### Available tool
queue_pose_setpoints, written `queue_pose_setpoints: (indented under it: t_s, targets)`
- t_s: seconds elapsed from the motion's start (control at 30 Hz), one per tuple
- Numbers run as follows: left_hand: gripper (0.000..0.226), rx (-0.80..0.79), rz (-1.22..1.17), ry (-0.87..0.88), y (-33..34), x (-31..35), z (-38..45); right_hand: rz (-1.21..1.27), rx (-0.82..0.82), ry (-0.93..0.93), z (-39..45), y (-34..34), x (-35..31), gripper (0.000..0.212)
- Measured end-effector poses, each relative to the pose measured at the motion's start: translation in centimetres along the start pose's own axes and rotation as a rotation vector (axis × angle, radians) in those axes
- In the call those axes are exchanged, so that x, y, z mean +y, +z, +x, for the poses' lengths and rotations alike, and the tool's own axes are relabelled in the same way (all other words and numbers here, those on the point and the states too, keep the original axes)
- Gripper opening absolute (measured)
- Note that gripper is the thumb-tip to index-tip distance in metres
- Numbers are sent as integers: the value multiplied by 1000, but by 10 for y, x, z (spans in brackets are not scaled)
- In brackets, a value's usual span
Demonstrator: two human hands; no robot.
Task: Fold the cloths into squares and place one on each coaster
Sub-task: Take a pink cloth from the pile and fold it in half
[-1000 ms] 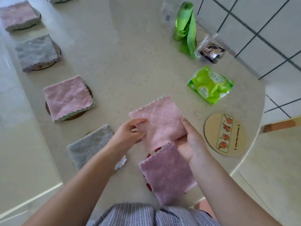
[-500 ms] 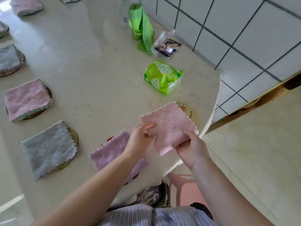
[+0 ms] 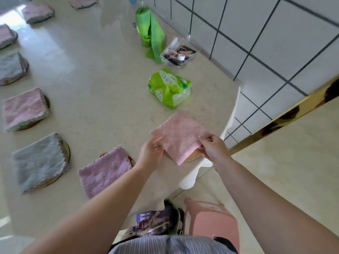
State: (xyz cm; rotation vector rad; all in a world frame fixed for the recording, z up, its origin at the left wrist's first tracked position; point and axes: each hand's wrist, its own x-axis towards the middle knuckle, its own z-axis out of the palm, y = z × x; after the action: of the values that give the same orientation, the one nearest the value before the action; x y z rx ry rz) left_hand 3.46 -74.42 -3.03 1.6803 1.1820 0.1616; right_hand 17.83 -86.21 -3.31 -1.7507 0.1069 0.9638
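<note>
Pink and quilted, a folded cloth (image 3: 180, 137) is being held over the round table's (image 3: 95, 74) rim at about four o'clock from the table's middle. It is being pinched at its left edge by the left hand (image 3: 151, 153), thumb on top and fingers curled under, and at its right edge by the right hand (image 3: 213, 148), whose fingers are clamped on the fabric in the same way. Both forearms are being stretched forward from the bottom of the view, converging on the cloth. The cloth is being kept roughly flat and turned like a diamond: one corner is pointing to twelve o'clock, towards a green packet (image 3: 169, 88), and the opposite corner to six o'clock, over a pale coaster (image 3: 191, 156) that is being largely hidden beneath it. As a near square, no long axis can be told. Whether cloth and coaster are touching cannot be told. At nine o'clock from the hands, a mauve cloth (image 3: 105, 171) is lying on its own coaster, and beyond it a grey cloth (image 3: 39, 162) is resting likewise.
</note>
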Motion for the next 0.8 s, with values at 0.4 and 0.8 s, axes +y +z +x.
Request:
queue_pose_setpoints:
  t_s: [0.4,0.8]
  targets:
    - [45,-65,-100,-76,-9,-1,11,-29,79,-108,3,-9,12,24]
    - [46,-79,685,610,-4,-18,-29,-647,269,-641,-18,-13,36,41]
